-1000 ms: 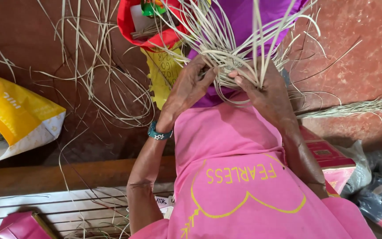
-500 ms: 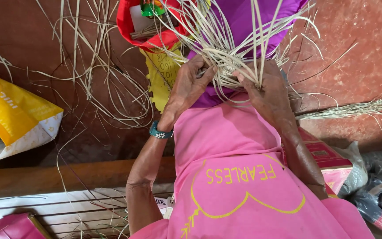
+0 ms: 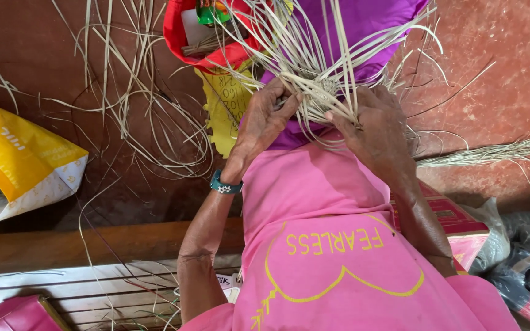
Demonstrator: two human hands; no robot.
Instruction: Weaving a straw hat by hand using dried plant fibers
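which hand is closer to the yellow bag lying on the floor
Left. The left hand grips the woven straw bundle on the side toward the yellow bag; the right hand holds the bundle's far side, farther away.

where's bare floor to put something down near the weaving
Bare red floor lies right of the right hand, above the fibre bundle. Left of the left hand it is crowded: loose strips, then the yellow bag.
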